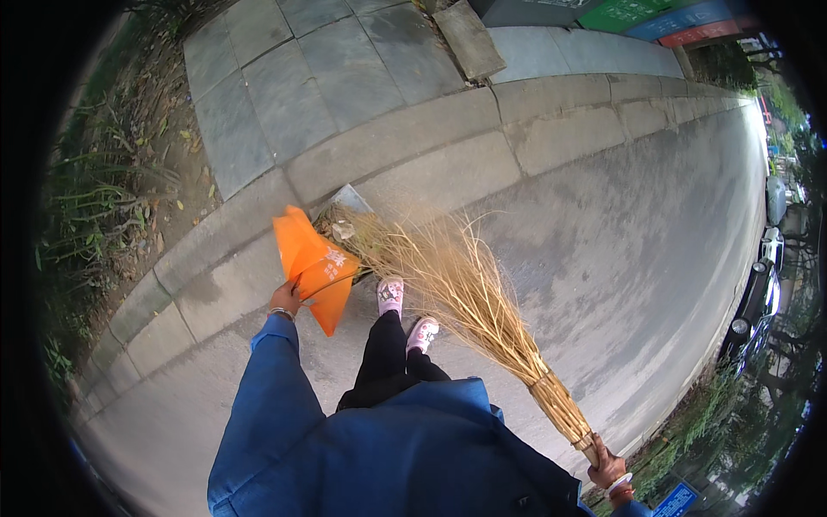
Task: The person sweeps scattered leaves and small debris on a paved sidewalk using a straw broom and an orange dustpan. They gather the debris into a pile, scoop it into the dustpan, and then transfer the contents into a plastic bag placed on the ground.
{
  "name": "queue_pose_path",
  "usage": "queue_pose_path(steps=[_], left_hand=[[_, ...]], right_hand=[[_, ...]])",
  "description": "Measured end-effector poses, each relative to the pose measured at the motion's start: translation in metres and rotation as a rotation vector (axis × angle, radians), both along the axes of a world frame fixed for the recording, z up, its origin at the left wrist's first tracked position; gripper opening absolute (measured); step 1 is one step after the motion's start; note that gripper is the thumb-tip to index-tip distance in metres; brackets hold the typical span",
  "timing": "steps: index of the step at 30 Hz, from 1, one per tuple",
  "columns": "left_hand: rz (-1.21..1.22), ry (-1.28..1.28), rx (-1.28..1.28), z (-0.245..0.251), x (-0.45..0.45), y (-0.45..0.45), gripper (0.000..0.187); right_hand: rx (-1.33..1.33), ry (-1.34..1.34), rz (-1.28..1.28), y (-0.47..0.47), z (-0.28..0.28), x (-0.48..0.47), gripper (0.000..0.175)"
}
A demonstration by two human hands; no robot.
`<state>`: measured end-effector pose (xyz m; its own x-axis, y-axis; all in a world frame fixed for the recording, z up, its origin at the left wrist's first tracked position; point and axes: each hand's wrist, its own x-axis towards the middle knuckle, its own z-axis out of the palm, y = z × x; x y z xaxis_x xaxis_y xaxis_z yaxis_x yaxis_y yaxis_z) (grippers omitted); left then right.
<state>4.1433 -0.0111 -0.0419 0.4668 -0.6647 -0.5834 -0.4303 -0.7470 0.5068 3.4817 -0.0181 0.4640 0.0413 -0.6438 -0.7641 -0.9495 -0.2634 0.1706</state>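
Note:
My left hand (285, 299) grips a thin rod-like handle beside an orange cloth or bag (320, 268) that bears writing. Just beyond the orange piece lies a metal dustpan (352, 198), partly covered, with dry leaves and a pale scrap (343, 229) in it. At the lower right my right hand (606, 464) is closed around the butt of a large twig broom (517, 342). The broom's spread bristles reach up and left to the dustpan, and their tips overlap the debris.
A stone curb (400, 142) curves between the paved sidewalk (284, 97) and the asphalt road (601, 226). Shrubs (97, 213) grow at the left. Waste bins (636, 16) and a loose stone slab (470, 40) are at the top. Parked cars (749, 304) line the far right.

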Motion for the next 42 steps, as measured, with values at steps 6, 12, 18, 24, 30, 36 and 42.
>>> queue_pose_path(steps=[6, 12, 18, 24, 30, 36, 42], left_hand=[[-0.107, -0.1, 0.149, -0.024, 0.003, 0.029, 0.022], [0.105, 0.07, 0.291, -0.05, 0.009, 0.041, 0.024], [0.396, 0.121, 0.211, -0.064, -0.001, 0.036, 0.027], [-0.133, -0.129, 0.463, -0.071, 0.018, 0.029, 0.024], [0.155, -0.008, 0.168, -0.012, -0.002, -0.113, 0.022], [0.116, 0.089, -0.018, 0.095, -0.072, -0.313, 0.019], [0.124, 0.121, -0.042, 0.151, -0.072, -0.413, 0.016]], right_hand=[[0.038, 0.158, -0.109, 0.014, -0.001, 0.0, 0.096], [-0.158, 0.146, -0.168, 0.022, -0.004, 0.0, 0.088], [-0.387, 0.554, -0.123, -0.024, 0.022, -0.022, 0.065], [-0.596, 0.584, 0.178, -0.173, 0.1, -0.041, 0.038], [-0.582, 0.644, 0.506, -0.394, 0.058, -0.008, 0.011], [-0.534, 0.598, 0.444, -0.636, 0.007, 0.023, 0.013], [-0.406, 0.52, 0.551, -0.827, -0.03, 0.122, 0.02]])
